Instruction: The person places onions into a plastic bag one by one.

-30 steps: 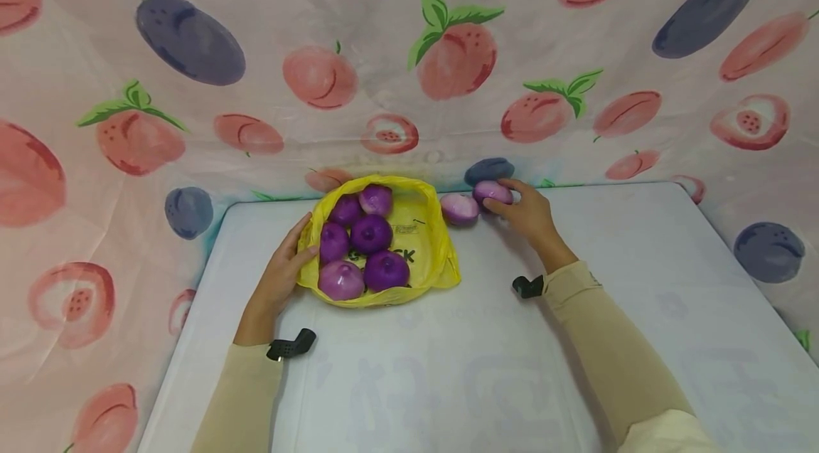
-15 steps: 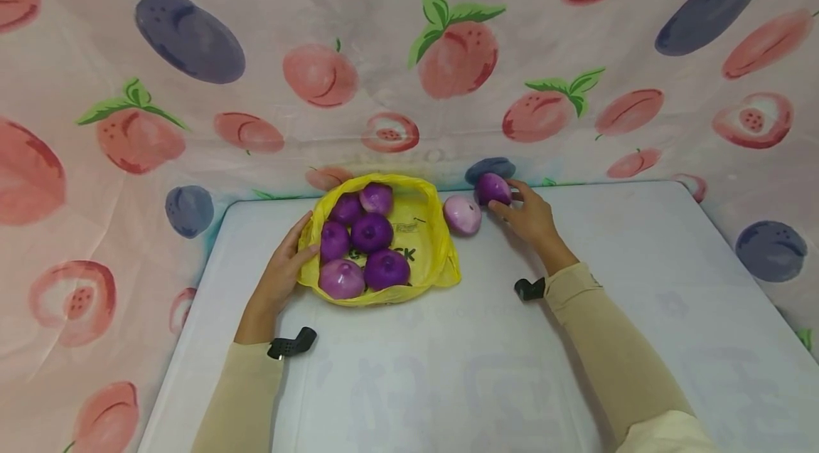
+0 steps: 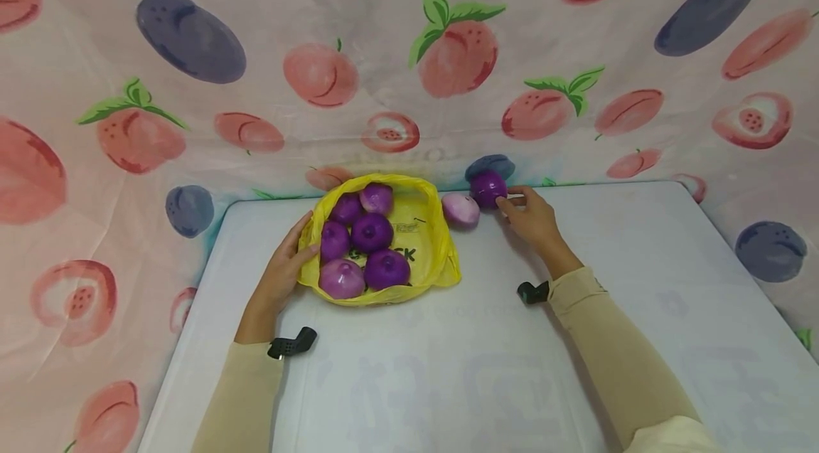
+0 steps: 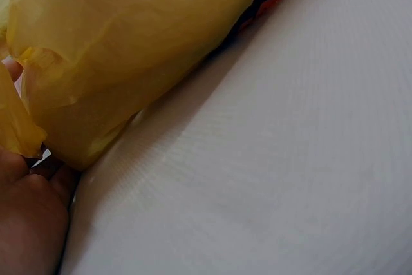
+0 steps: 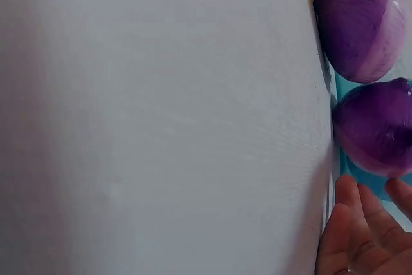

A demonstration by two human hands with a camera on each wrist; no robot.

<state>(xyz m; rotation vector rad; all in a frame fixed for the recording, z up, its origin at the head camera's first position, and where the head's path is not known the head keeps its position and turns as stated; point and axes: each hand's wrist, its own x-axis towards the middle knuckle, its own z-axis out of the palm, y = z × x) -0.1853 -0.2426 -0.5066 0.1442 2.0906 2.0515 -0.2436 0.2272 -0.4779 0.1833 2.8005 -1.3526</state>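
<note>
A yellow plastic bag, its mouth turned up, stands on the table with several red onions inside. At the bag's left side, my left hand holds the rim, thumb over the edge and fingers outside. The left wrist view shows the left hand low against the yellow plastic. Right of the bag sit a pale purple onion and a dark purple onion, side by side. My right hand is at the dark onion's right side; the right wrist view shows the right hand's fingers just short of it.
The white table ends at the back against a fruit-printed cloth. That cloth hangs close behind the two loose onions. A black wrist-worn device sits on the left wrist, another black device on the right.
The dark onion has turned, its darker side now showing, and shifted slightly left. The pale onion has turned too. My right fingers have loosened from the dark onion. The left hand and bag stay put.
</note>
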